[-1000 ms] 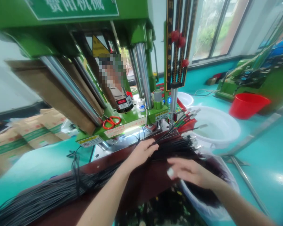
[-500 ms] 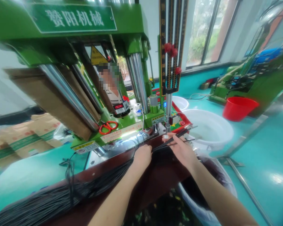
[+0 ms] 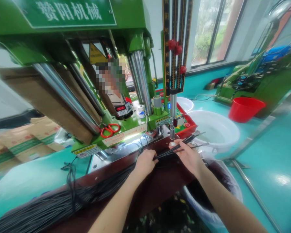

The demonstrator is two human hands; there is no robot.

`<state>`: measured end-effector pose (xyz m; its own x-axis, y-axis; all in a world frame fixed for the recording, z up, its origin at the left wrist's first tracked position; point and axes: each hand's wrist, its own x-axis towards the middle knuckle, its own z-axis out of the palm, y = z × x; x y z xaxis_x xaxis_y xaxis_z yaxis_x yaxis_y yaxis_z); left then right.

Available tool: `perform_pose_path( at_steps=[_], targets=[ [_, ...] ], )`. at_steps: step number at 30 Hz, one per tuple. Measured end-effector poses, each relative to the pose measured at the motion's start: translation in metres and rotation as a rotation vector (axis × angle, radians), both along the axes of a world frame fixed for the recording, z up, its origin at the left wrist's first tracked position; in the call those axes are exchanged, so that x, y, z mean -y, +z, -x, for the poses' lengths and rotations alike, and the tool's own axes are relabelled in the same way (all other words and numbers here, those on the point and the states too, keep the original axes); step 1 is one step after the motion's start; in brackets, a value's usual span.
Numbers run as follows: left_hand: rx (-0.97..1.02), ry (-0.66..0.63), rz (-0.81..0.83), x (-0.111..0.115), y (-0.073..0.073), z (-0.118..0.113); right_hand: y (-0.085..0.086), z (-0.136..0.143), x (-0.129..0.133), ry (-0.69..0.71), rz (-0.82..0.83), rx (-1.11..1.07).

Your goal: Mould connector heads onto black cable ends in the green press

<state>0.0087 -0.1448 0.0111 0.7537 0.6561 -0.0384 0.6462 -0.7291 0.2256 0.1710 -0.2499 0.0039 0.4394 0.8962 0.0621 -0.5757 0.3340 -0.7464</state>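
Note:
A thick bundle of black cables [image 3: 46,204] runs from the lower left along the dark red bench edge [image 3: 169,171]. My left hand [image 3: 146,161] is closed round some of these cables near the bench middle. Farther right, my right hand [image 3: 188,155] pinches the same strands close to their ends, which stick out past the fingers. One finger of this hand wears a white wrap [image 3: 172,144]. Just behind both hands is the metal plate [image 3: 121,149] of a green press machine [image 3: 133,127], with thin cables looping down onto it.
Orange-handled scissors [image 3: 110,130] lie on the press. To the right stand a white tub [image 3: 232,129], a lined bin [image 3: 236,187], a red bucket [image 3: 246,110] and a metal frame [image 3: 254,200]. Brown sacks [image 3: 21,139] are at left. Someone with a blurred face is behind the press.
The view has shifted slightly. Both hands keep hold of the cables, and the cable ends at my right hand have fanned apart a little.

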Motion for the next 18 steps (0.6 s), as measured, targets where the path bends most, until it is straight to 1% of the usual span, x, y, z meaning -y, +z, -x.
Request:
perform_pose_path(
  at_steps=[1,3,5,6,8,11,13,16,18],
  targets=[
    [0.039,0.026,0.033,-0.001,0.001,0.001,0.000,0.001,0.002,0.003,0.010,0.000],
    [0.116,0.035,0.072,-0.002,0.004,0.002,0.002,0.002,0.005,0.018,0.026,0.005],
    [0.157,0.033,0.066,-0.002,0.007,0.002,0.003,0.003,0.008,0.029,0.033,0.005],
    [0.152,0.039,0.050,-0.001,0.007,0.002,0.004,0.004,0.009,0.030,0.034,0.007],
    [0.079,0.047,0.007,0.002,0.006,0.001,0.004,0.004,0.011,0.026,0.035,0.019],
    [-0.089,0.015,-0.047,0.006,0.000,-0.004,0.000,0.004,0.013,0.019,0.041,0.029],
    [-0.151,-0.010,-0.078,0.007,-0.003,-0.006,-0.004,0.004,0.014,0.017,0.048,0.018],
    [-0.135,-0.029,-0.140,0.008,-0.004,-0.005,-0.008,0.003,0.016,0.019,0.064,0.004],
    [-0.057,-0.011,-0.197,0.009,-0.002,0.000,-0.010,0.002,0.018,0.018,0.070,-0.006]
  ],
)
